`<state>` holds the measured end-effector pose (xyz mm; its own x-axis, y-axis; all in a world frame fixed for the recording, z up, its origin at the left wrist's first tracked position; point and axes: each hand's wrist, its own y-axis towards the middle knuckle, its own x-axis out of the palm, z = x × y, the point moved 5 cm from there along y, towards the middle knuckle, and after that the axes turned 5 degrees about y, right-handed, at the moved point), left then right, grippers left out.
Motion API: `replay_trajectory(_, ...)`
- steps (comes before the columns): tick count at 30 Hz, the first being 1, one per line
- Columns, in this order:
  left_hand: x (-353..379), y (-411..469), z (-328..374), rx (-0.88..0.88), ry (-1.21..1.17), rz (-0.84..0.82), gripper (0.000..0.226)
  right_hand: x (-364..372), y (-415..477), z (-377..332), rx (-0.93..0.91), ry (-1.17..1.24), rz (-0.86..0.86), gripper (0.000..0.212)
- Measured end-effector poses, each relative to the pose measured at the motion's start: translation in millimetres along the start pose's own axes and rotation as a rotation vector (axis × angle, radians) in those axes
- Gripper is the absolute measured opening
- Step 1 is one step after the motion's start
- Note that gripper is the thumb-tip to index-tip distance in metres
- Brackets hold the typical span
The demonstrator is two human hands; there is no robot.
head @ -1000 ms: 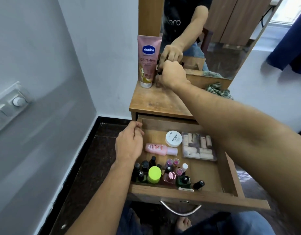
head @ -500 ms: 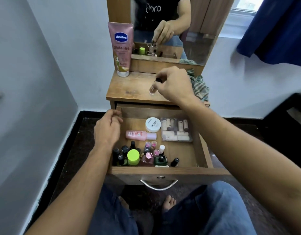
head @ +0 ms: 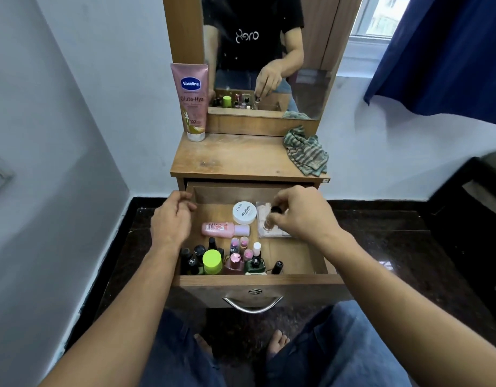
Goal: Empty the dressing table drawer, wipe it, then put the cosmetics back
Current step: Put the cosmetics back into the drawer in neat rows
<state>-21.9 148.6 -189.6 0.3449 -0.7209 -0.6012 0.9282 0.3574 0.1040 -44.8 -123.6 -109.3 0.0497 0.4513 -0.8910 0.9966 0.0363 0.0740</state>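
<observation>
The wooden drawer (head: 258, 282) stands pulled open. My right hand (head: 300, 216) pinches a small black-capped bottle (head: 270, 219) above the clear plastic case (head: 262, 231) at the drawer's back right. My left hand (head: 171, 219) rests on the drawer's left wall with fingers curled over the edge. Inside lie a white nail-polish-remover jar (head: 244, 212), a pink bottle (head: 221, 229) on its side, and several nail polish bottles (head: 241, 254) with a lime-green-capped one (head: 212, 261) along the front. A pink Vaseline tube (head: 191, 101) stands on the table top (head: 241, 157).
A striped green cloth (head: 307, 152) lies bunched on the table top's right end. The mirror (head: 269, 51) rises behind it. A grey wall is close on the left, a blue curtain (head: 442, 51) hangs at the right, and my knees sit below the drawer handle (head: 252, 305).
My right hand carried the small bottle from the table top near the Vaseline tube down into the drawer's back right. The view pulled back. My left hand stayed at the drawer's left wall.
</observation>
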Motion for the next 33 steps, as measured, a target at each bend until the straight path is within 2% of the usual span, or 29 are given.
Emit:
replay_trajectory(7, 0.7, 0.8, -1.2, 0.005, 0.025, 0.009, 0.029, 17.1, -13.4, 8.7, 0.061, -0.116, -0.141, 0.024)
replay_trajectory(15, 0.3, 0.1, -0.6, 0.012, 0.033, 0.018, 0.029, 41.7, -11.7, 12.3, 0.112, -0.143, -0.256, 0.027)
replay_trajectory(20, 1.6, 1.6, -1.1, 0.010, 0.036, 0.017, 0.029, 47.4, -8.0, 13.1, 0.136, -0.122, -0.297, 0.030)
replay_trajectory(27, 1.5, 1.5, -1.4, 0.010, 0.043, 0.019, 0.029, 52.7, -5.2, 10.6, 0.138, -0.123, -0.353, 0.024)
replay_trajectory(33, 1.6, 1.0, -2.2, 0.018, 0.047, 0.020, 0.029, 55.0, -3.7, 10.0, 0.132, -0.156, -0.375, 0.037)
